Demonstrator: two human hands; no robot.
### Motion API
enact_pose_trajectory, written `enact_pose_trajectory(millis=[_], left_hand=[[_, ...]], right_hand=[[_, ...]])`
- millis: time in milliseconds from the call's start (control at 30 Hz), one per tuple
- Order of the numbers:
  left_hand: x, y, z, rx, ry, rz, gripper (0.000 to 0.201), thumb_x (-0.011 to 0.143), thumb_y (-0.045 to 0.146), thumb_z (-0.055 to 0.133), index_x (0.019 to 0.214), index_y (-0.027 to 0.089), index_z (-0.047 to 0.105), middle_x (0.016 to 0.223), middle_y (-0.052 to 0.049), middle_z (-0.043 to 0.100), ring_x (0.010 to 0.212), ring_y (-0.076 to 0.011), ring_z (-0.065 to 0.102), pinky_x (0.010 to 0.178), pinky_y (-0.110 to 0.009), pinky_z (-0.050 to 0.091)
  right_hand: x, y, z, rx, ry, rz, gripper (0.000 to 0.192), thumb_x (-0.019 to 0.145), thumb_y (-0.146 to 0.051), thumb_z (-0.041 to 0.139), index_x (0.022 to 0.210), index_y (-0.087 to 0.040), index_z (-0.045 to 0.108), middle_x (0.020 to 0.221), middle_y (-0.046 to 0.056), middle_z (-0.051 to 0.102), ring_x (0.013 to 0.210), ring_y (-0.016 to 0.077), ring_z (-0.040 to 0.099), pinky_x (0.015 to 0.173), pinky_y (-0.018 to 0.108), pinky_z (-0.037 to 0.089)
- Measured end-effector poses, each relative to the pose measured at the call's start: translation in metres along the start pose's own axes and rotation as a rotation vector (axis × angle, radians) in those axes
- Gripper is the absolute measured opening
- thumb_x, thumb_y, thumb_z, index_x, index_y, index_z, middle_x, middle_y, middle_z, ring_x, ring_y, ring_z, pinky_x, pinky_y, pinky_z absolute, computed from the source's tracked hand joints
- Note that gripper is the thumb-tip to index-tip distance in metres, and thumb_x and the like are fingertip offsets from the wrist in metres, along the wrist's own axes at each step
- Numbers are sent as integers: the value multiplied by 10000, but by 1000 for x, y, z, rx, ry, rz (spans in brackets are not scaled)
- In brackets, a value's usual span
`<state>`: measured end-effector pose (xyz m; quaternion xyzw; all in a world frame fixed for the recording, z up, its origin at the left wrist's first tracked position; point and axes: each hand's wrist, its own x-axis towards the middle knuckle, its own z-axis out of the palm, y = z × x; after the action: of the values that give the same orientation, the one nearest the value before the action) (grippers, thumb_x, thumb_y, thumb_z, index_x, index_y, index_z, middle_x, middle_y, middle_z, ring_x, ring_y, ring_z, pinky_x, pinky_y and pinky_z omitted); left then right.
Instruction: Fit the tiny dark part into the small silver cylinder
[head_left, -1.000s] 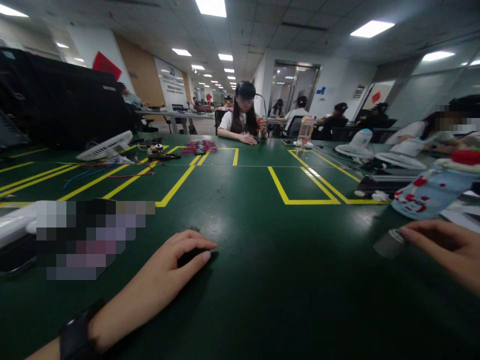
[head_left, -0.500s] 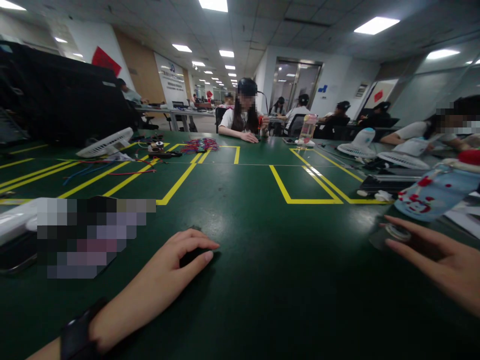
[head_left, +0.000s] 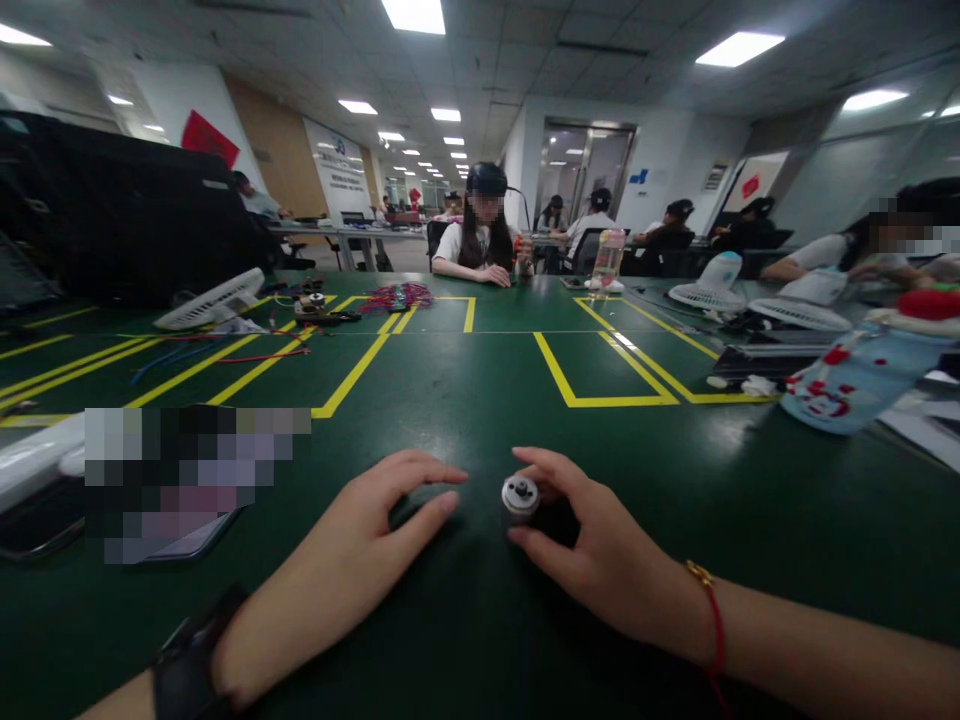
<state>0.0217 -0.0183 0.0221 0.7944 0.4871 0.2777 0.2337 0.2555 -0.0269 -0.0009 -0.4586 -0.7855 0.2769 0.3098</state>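
A small cylindrical motor (head_left: 520, 494) with a silver end face and a short shaft stands upright over the middle of the near table. My right hand (head_left: 592, 530), with a red string bracelet at its wrist, curls around it from the right, thumb on the near side and fingers on the far side. To the left, my left hand (head_left: 397, 515) rests at the green tabletop (head_left: 420, 430) with thumb and fingers apart and nothing between them. A small gap separates its fingertips from the motor. A black watch (head_left: 199, 655) sits on the left wrist.
Phones, one pixelated (head_left: 210, 530), lie at left. A blue bottle (head_left: 836, 385) stands at right near white fans (head_left: 709, 285). Farther off are a bundle of wires (head_left: 397, 297), a white fan (head_left: 214, 300) and a person (head_left: 480, 240) seated opposite.
My right hand has come in from the far right to the middle, bringing the motor with it. My left hand has shifted slightly to the right, its fingers still apart.
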Motion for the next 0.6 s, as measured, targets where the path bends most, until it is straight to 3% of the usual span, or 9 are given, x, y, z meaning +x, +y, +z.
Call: enact_pose_trajectory(millis=[133,233,333,467,600], left_hand=[[19,36,15,-50,-29,140,163,907,255,546,1022,276,660,1031,-2,649,963,-182,593,874,-327,467],[27,43,17,-86,19,171,147,896,205,563,935,254,696,957,-4,650,899,-168,604,819,-295,477],[23,27,13,-83,65,132,145,884,238,590,952,282,711,976,-3,647,908,-173,608,821,-306,484],[12,-3,22,64,-46,75,195,857,296,630,1008,380,720,1183,6,630,1076,-228,569,945,-421,439],[9,-13,34,218,-96,110,234,849,347,636,1046,462,689,1337,33,565,1215,-280,483,1010,-523,362]], right_hand=[[1,9,3,101,12,13,665,763,-290,663,1314,-306,292,1125,-27,595,1003,92,570,912,270,466],[2,9,2,150,-1,-2,586,776,-250,643,1269,-296,331,1127,-28,592,998,85,570,895,252,470],[1,6,-1,116,14,-31,545,782,-211,614,1256,-315,367,1119,-40,582,962,74,570,861,232,473],[-1,3,1,36,35,-69,488,791,-199,577,1235,-331,422,1155,-45,559,989,76,554,883,229,462],[-4,3,-4,-30,55,-57,435,806,-250,571,1219,-332,461,1182,-42,556,1046,87,543,917,231,458]])
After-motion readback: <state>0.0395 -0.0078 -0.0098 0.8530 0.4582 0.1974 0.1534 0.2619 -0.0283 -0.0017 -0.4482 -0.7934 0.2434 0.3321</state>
